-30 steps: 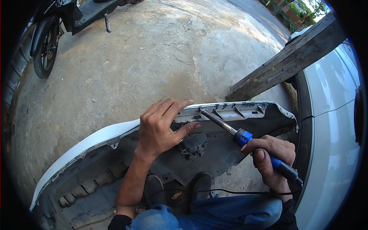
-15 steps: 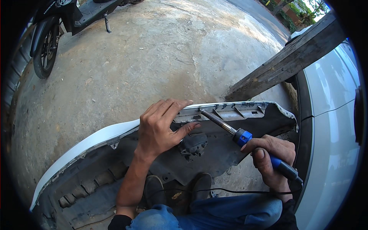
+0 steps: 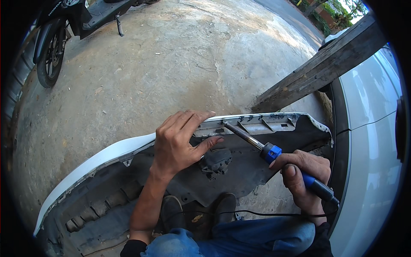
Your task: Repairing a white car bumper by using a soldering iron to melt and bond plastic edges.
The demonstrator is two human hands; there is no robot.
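A white car bumper (image 3: 100,158) lies with its dark inner side toward me, curving across the lower half of the view. My left hand (image 3: 176,139) grips its upper edge, fingers over the white rim and thumb on the inner side. In my right hand (image 3: 304,173) is a soldering iron (image 3: 270,152) with a blue and black handle. Its metal tip rests at or very close to the bumper's inner rim, just right of my left thumb. Dark, rough marks run along the rim to the right of the tip. Below my left thumb sits a black lamp-like unit (image 3: 216,164).
From the iron's handle a black cable (image 3: 257,213) runs left across my legs and shoes. A wooden post (image 3: 317,64) rises behind the bumper's right end. A white car (image 3: 372,141) stands close on the right. At the far left a motor scooter (image 3: 53,47) is parked on concrete.
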